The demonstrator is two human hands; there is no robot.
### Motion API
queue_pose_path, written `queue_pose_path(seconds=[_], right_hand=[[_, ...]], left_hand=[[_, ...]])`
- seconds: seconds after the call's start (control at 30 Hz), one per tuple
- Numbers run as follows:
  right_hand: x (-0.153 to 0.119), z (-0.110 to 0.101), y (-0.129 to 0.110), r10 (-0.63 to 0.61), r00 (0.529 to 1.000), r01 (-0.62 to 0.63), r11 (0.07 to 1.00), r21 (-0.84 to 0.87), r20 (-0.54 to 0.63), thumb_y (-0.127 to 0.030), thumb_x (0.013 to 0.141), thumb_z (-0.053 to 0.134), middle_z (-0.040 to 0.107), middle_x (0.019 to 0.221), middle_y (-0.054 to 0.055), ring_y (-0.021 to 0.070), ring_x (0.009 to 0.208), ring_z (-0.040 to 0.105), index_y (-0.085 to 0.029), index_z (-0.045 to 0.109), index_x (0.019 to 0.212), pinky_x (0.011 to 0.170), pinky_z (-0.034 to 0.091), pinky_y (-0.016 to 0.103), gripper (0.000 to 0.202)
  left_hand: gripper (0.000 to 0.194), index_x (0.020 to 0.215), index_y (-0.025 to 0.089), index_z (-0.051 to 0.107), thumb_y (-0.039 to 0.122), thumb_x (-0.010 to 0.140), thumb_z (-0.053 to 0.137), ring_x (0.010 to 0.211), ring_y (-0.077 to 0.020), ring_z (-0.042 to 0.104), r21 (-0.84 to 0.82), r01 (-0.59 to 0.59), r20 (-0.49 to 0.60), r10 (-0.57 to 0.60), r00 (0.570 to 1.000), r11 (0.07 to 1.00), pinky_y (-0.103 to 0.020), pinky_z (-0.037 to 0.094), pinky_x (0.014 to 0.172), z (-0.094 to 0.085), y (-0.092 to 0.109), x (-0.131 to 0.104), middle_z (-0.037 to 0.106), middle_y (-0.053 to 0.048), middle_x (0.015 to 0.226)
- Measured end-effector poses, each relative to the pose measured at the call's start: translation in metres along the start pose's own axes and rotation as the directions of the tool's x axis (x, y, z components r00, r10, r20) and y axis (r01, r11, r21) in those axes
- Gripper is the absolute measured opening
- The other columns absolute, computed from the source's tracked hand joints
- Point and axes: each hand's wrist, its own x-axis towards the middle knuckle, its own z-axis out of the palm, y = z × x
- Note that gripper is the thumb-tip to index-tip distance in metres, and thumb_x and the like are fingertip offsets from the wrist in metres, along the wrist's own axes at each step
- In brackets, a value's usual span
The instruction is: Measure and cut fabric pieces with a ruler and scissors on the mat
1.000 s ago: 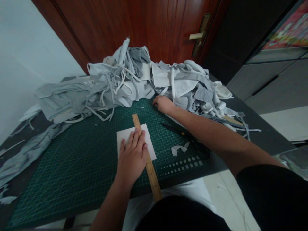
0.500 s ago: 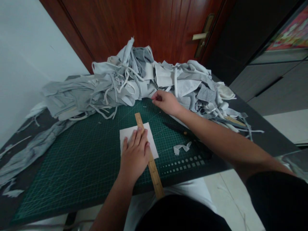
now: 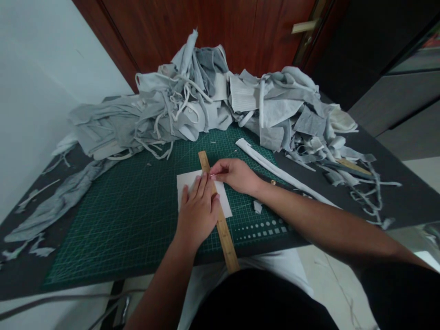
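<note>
A white sheet (image 3: pixel 226 208) lies on the green cutting mat (image 3: pixel 130 206), with a wooden ruler (image 3: pixel 225 238) slanting across it. My left hand (image 3: pixel 199 208) rests flat over both, fingers spread, pressing on the sheet and the ruler's left edge. Beside its fingertips, at the ruler's right edge, my right hand (image 3: pixel 235 176) pinches a small thin reddish-white thing too small to name. Dark-handled scissors, mostly hidden under my right forearm, show a brass pivot (image 3: pixel 273 182). A small white scrap (image 3: pixel 257 206) lies near that forearm.
Heaped grey and white fabric scraps (image 3: pixel 158 110) run along the back of the dark table (image 3: pixel 388 183). A long white strip (image 3: pixel 275 168) passes behind my right forearm. More scraps (image 3: pixel 55 201) lie at the left. A wooden door (image 3: pixel 206 23) stands behind.
My right hand has come from the fabric heap down to the ruler, now pinching something small. The long white strip now shows fully behind the forearm. The view has shifted slightly.
</note>
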Motion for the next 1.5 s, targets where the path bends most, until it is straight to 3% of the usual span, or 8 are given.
queue_pose_path(seconds=[0.13,0.3,0.53,0.87,1.13,1.27,1.5], right_hand=[[-0.006,-0.001,0.000,-0.081,0.997,0.076,0.962,-0.261,-0.010,-0.013,0.088,0.074,0.079,0.087,0.000,0.0152,0.083,0.072,-0.019,0.078,0.088,0.080,0.050,0.028,0.007],[-0.012,0.000,-0.001,-0.118,0.993,0.103,0.930,-0.353,-0.023,-0.016,0.089,0.074,0.078,0.083,0.000,0.0150,0.077,0.071,-0.019,0.076,0.087,0.074,0.048,0.027,0.004],[-0.016,0.003,0.002,-0.120,0.989,0.089,0.944,-0.317,-0.080,-0.017,0.086,0.077,0.076,0.080,-0.002,0.0141,0.074,0.070,-0.019,0.071,0.082,0.070,0.047,0.025,0.007],[-0.015,-0.002,-0.001,-0.068,0.997,0.055,0.943,-0.328,-0.030,-0.013,0.088,0.074,0.082,0.092,-0.001,0.0159,0.086,0.075,-0.022,0.079,0.094,0.082,0.053,0.027,0.012],[-0.015,-0.003,0.002,-0.093,0.995,0.078,0.936,-0.343,-0.028,-0.014,0.086,0.073,0.078,0.085,0.000,0.0165,0.079,0.072,-0.019,0.076,0.088,0.076,0.050,0.028,0.006],[-0.016,-0.003,0.003,-0.129,0.992,0.121,0.954,-0.273,-0.009,-0.013,0.085,0.072,0.078,0.086,0.000,0.0159,0.081,0.073,-0.019,0.074,0.088,0.076,0.052,0.027,0.007],[-0.017,-0.004,0.001,-0.111,0.993,0.116,0.940,-0.322,0.034,-0.013,0.086,0.073,0.081,0.089,0.002,0.0171,0.083,0.075,-0.018,0.080,0.092,0.078,0.052,0.028,0.010]], left_hand=[[0.056,0.159,0.012,0.041,0.032,0.107,0.032,0.159,-0.0267,0.028,-0.001,-0.002,0.010,0.002,1.000,1.000,-0.057,0.025,0.129,-0.001,0.000,-0.001,0.033,-0.010,0.170],[0.057,0.161,0.012,0.037,0.032,0.108,0.031,0.159,-0.0257,0.027,0.002,-0.005,0.008,0.005,1.000,1.000,-0.056,0.024,0.130,-0.002,0.001,-0.001,0.031,-0.008,0.170],[0.057,0.161,0.013,0.038,0.033,0.108,0.030,0.159,-0.0251,0.026,-0.015,-0.005,0.006,0.005,1.000,1.000,-0.055,0.022,0.131,-0.002,0.000,-0.002,0.033,-0.007,0.170],[0.058,0.162,0.014,0.034,0.034,0.108,0.029,0.160,-0.0244,0.025,-0.016,0.007,0.018,-0.007,1.000,1.000,-0.054,0.021,0.131,-0.002,0.001,-0.002,0.032,-0.007,0.171],[0.058,0.163,0.014,0.034,0.033,0.108,0.029,0.159,-0.0252,0.028,-0.036,0.008,0.000,-0.008,1.000,0.999,-0.054,0.022,0.130,-0.002,0.001,-0.002,0.034,-0.009,0.169],[0.058,0.163,0.014,0.034,0.034,0.108,0.029,0.159,-0.0249,0.028,-0.032,0.008,-0.002,-0.008,1.000,0.999,-0.054,0.022,0.130,-0.002,0.001,-0.002,0.034,-0.008,0.169],[0.058,0.162,0.015,0.035,0.033,0.108,0.030,0.159,-0.0246,0.028,-0.026,0.012,0.014,-0.012,1.000,1.000,-0.055,0.022,0.130,-0.002,0.002,-0.002,0.034,-0.007,0.169]])
